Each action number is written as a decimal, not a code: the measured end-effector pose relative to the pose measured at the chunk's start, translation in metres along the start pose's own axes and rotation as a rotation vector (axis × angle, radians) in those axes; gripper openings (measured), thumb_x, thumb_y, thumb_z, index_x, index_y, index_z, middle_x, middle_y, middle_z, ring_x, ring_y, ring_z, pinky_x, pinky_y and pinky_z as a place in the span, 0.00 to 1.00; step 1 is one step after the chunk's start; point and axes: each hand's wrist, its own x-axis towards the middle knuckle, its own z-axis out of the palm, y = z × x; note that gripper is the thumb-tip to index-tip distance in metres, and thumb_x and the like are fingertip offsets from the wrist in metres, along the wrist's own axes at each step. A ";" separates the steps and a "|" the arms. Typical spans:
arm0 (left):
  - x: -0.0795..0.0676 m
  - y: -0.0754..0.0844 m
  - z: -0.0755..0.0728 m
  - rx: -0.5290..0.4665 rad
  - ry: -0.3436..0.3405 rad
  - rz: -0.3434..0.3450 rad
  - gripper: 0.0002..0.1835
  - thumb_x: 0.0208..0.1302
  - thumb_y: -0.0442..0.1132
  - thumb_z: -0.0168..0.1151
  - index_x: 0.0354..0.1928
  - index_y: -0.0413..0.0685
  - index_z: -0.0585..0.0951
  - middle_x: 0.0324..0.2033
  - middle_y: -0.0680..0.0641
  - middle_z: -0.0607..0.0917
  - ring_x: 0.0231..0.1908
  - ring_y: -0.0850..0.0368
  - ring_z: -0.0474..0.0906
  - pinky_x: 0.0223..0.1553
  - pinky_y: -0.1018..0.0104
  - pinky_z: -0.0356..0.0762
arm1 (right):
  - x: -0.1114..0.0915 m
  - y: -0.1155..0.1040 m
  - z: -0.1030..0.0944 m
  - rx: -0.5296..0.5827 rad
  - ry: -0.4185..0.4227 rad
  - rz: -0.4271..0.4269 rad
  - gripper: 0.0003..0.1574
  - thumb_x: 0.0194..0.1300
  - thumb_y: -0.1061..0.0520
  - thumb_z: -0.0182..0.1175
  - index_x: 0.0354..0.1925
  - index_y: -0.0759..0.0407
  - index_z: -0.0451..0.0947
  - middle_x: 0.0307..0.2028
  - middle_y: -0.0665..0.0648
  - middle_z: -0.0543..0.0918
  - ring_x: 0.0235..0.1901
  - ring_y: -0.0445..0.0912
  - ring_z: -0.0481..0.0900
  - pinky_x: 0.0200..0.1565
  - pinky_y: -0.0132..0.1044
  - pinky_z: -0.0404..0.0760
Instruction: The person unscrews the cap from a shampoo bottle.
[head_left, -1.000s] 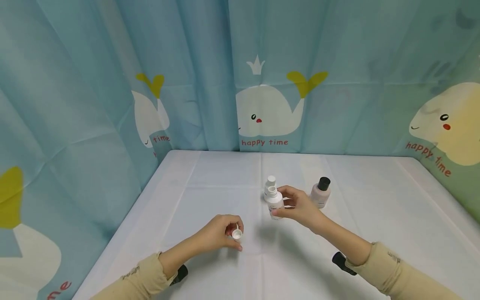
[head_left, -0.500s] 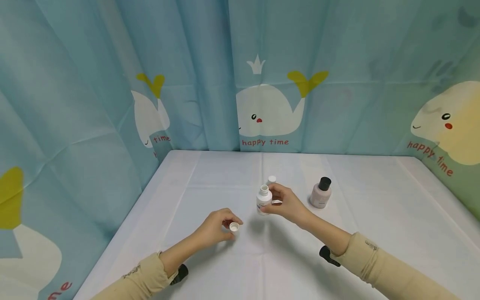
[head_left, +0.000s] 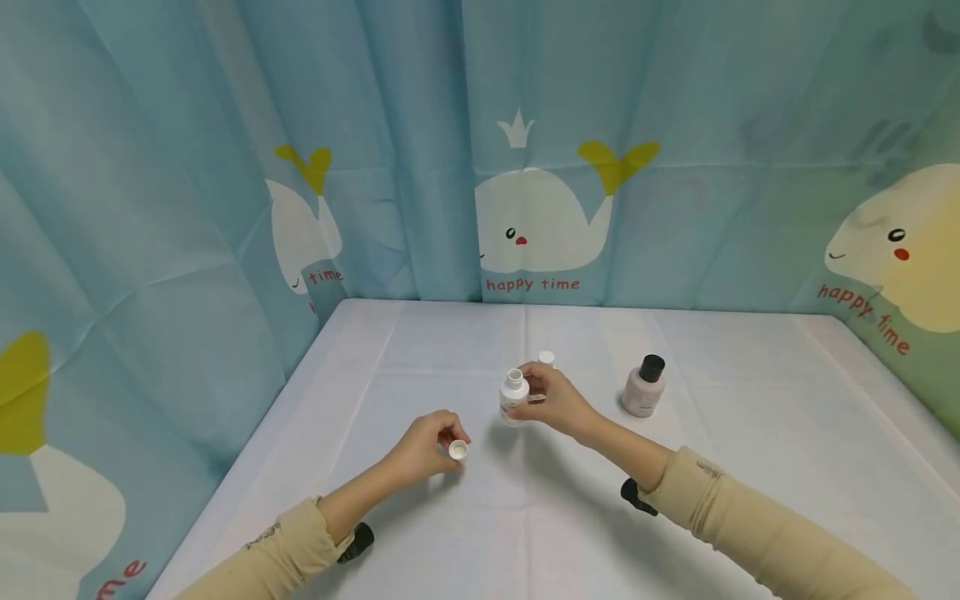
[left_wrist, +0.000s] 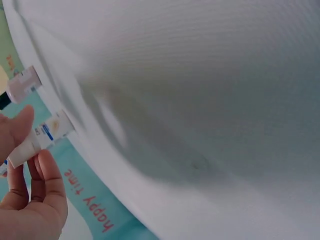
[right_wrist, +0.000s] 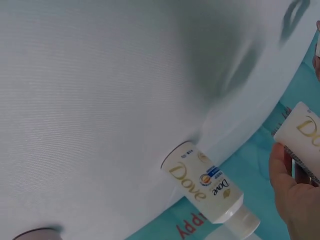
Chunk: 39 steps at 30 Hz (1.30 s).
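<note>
My left hand [head_left: 416, 450] pinches a small white bottle cap [head_left: 458, 450] between thumb and fingers, its hollow underside facing the head camera. In the left wrist view that cap [left_wrist: 25, 151] sits between the fingertips. Ahead and to the right, my right hand [head_left: 558, 404] grips an uncapped white bottle [head_left: 512, 398], upright and raised off the table, its neck bare. "Do" shows in gold on this held bottle [right_wrist: 302, 135] in the right wrist view. A capped white Dove bottle [right_wrist: 205, 185] stands on the table behind the right hand, mostly hidden in the head view.
Right of the right hand stands a pink bottle [head_left: 642, 393] with a black cap. White cloth covers the table [head_left: 442, 350]. A blue curtain [head_left: 420, 167] with whale prints hangs along the back and sides.
My right hand has carried the uncapped bottle left, away from the capped one. My left hand, still pinching the cap, has shifted slightly left and farther from me.
</note>
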 end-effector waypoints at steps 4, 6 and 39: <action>0.001 -0.003 -0.001 -0.009 0.014 -0.030 0.16 0.39 0.26 0.76 0.30 0.39 0.78 0.31 0.46 0.81 0.27 0.66 0.71 0.31 0.76 0.74 | 0.006 0.002 0.004 -0.005 -0.014 -0.025 0.26 0.53 0.68 0.66 0.50 0.72 0.70 0.47 0.69 0.80 0.47 0.53 0.79 0.52 0.46 0.80; 0.001 -0.004 -0.001 -0.010 0.016 -0.042 0.16 0.39 0.29 0.77 0.30 0.39 0.79 0.30 0.47 0.81 0.27 0.64 0.71 0.30 0.76 0.73 | 0.009 0.002 0.006 -0.013 -0.015 -0.036 0.26 0.53 0.68 0.66 0.50 0.71 0.70 0.47 0.69 0.81 0.48 0.54 0.80 0.52 0.46 0.80; 0.011 -0.030 -0.002 -0.019 0.014 -0.027 0.15 0.42 0.21 0.71 0.36 0.33 0.82 0.31 0.41 0.84 0.32 0.61 0.77 0.33 0.76 0.78 | 0.069 0.005 0.042 -0.176 0.050 -0.006 0.26 0.49 0.69 0.69 0.48 0.69 0.75 0.45 0.65 0.82 0.46 0.57 0.81 0.48 0.41 0.82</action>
